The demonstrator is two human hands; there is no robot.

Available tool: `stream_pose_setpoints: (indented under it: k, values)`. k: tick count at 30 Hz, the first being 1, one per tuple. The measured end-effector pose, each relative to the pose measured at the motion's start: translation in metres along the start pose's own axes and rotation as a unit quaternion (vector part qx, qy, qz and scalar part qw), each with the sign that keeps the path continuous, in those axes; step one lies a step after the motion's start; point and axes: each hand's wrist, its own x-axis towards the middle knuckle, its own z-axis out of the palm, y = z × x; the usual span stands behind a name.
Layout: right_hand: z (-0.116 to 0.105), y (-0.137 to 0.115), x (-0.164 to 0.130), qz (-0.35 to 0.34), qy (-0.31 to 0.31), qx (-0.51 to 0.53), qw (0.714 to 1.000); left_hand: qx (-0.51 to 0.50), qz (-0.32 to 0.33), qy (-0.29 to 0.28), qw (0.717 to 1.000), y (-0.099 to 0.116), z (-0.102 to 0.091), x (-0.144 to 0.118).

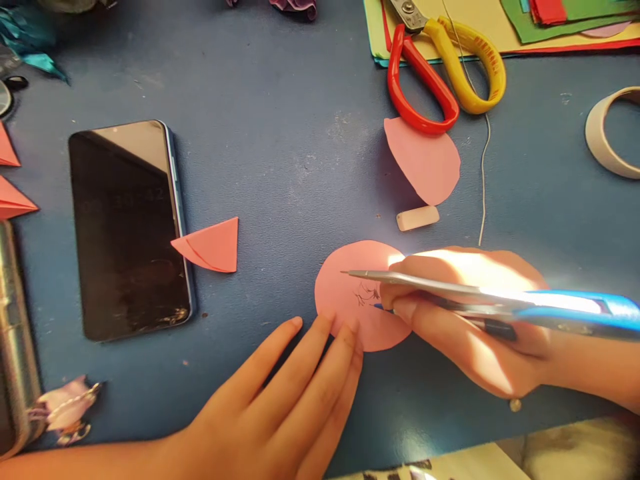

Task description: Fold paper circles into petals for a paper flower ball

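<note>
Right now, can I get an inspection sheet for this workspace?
Surface: blue table, scuffed and speckled.
Job's things: pink paper disc with small pen marks; blue pen tip on it; blue-handled scissors.
Clutter: phone, folded pink piece, pink cut-out, eraser, red and yellow scissors, coloured paper stack, tape ring.
Hands: left hand flat, fingertips pinning the disc; right hand in a closed grip on pen and scissors.
Cables: thin wire.
Surroundings: nothing seen.

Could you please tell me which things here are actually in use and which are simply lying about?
In use: pink paper circle, pinned by the left hand; blue pen and blue-handled scissors in the right hand.

Lying about: phone, red-and-yellow scissors, eraser, folded pink piece, tape roll.
</note>
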Motion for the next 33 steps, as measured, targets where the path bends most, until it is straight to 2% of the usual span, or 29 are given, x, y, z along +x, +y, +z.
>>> stream_pose_setpoints:
  k: [2,5,11,14,16,18,21,24,26,29,30,33]
  values:
    - [-0.004,0.002,0.005,-0.046,-0.033,0.018,0.998,0.002,0.012,0.001,1.0,-0.001,0.0,0.0]
    - [-0.008,0.003,0.005,-0.069,0.009,0.036,0.997,0.006,0.017,-0.006,1.0,-0.002,-0.001,-0.002]
    - [-0.006,0.003,-0.002,-0.004,0.156,0.09,0.984,-0.004,0.022,0.007,1.0,-0.003,-0.004,-0.003]
    - [-0.002,0.001,0.001,0.026,0.196,0.129,0.972,-0.007,0.009,0.006,1.0,-0.002,-0.003,-0.001]
    - [0.0,0.001,0.004,0.039,0.217,0.132,0.966,-0.012,-0.009,0.033,0.999,-0.002,-0.001,0.001]
    - [0.0,0.001,0.004,0.031,0.215,0.109,0.97,-0.019,-0.03,0.062,0.997,-0.002,0.001,0.002]
    - [-0.002,0.003,0.001,-0.003,0.204,0.054,0.977,-0.026,-0.043,0.069,0.996,-0.001,0.005,0.003]
    - [-0.007,0.002,-0.002,-0.091,0.221,0.014,0.971,-0.031,-0.043,0.066,0.996,-0.002,0.006,0.003]
    - [-0.011,-0.002,-0.004,-0.122,0.184,-0.012,0.975,-0.034,-0.04,0.069,0.996,-0.003,0.006,0.003]
    - [-0.012,-0.009,-0.008,-0.086,0.093,-0.017,0.992,-0.037,-0.024,0.068,0.997,-0.005,0.006,0.002]
    - [-0.012,-0.01,-0.009,-0.076,0.08,-0.008,0.994,-0.039,-0.014,0.068,0.997,-0.006,0.006,0.002]
    - [-0.007,-0.009,-0.014,-0.055,0.089,0.045,0.993,-0.046,0.006,0.07,0.996,-0.009,0.005,0.003]
